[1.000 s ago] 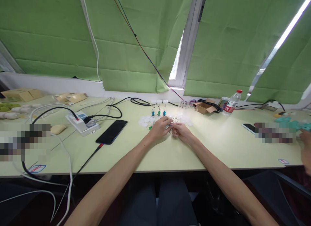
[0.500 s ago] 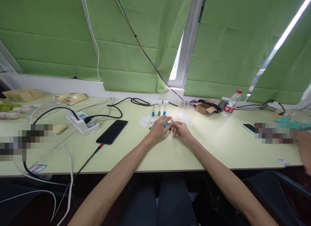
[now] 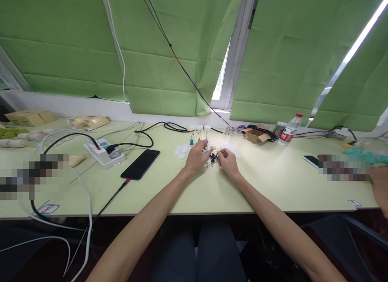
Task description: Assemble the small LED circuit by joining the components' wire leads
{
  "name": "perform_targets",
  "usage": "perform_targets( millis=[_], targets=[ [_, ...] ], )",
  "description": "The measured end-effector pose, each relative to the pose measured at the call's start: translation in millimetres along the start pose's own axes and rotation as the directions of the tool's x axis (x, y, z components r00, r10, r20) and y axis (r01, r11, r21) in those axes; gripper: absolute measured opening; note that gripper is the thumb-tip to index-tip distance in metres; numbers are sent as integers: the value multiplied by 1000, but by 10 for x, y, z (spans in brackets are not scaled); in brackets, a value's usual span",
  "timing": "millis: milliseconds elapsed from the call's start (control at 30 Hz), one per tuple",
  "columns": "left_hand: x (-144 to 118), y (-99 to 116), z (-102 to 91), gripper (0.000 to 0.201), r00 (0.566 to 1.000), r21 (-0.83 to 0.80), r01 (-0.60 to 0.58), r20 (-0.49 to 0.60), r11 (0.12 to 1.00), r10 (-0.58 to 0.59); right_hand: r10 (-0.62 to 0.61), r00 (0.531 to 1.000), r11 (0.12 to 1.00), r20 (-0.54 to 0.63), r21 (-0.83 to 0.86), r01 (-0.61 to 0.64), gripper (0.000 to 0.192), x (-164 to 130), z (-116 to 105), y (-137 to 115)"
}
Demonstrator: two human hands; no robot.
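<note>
My left hand (image 3: 196, 157) rests low over the table, thumb and index finger apart, its other fingers partly hidden. Opposite it, my right hand (image 3: 228, 162) has its fingertips pinched together; what they hold is too small to make out. Between the hands lies a cluster of small dark pieces (image 3: 214, 157) with thin metal-looking bits around it. Just beyond my left hand stand several small white-topped stands with thin stems, one with a blue-green base (image 3: 192, 142). White round discs (image 3: 182, 151) are spread to the left of that hand.
On the left are a black phone (image 3: 140, 164) with a cable and a white power strip (image 3: 104, 154). Clear cups (image 3: 230, 131), an open cardboard box (image 3: 256, 134) and a water bottle (image 3: 290, 129) stand at the back right. Another person's hand (image 3: 379, 185) is at the far right.
The shiny blue piece that was at my left fingertips no longer shows there. My left thumb and index finger have spread apart, and the dark pieces between my hands are more exposed.
</note>
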State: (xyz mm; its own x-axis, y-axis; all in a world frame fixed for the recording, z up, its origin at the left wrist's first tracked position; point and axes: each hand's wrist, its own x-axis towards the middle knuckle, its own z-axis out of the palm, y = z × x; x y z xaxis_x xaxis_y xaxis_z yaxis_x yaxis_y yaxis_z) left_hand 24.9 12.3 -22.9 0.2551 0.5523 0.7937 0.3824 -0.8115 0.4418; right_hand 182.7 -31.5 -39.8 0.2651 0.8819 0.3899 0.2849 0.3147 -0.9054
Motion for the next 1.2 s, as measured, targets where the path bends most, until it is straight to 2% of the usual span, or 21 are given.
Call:
perform_targets(
  millis=[167, 300, 467, 567, 800, 1200],
  targets=[
    [21, 30, -21, 24, 994, 3, 13, -106, 1000, -13, -47, 998, 993, 53, -107, 52, 12, -25, 1, -30],
    [36, 44, -32, 24, 987, -19, 36, -159, 999, -38, -116, 979, 938, 166, -306, 164, 8, -47, 19, -46],
    [25, 48, -21, 25, 987, -44, 52, -147, 998, -58, -115, 974, 873, 195, -448, 193, 7, -55, 16, -6],
    [13, 48, -9, 25, 990, -54, 53, -131, 997, -60, -89, 964, 835, 249, -510, 209, 10, -77, 7, -20],
    [4, 40, 11, 25, 990, -54, 50, -130, 997, -56, -1, 932, 727, 362, -639, 249, 4, -112, 12, -91],
    [0, 43, 19, 23, 991, -53, 38, -127, 998, -45, 41, 927, 502, 373, -810, 304, 9, -149, 49, -158]
  ],
)
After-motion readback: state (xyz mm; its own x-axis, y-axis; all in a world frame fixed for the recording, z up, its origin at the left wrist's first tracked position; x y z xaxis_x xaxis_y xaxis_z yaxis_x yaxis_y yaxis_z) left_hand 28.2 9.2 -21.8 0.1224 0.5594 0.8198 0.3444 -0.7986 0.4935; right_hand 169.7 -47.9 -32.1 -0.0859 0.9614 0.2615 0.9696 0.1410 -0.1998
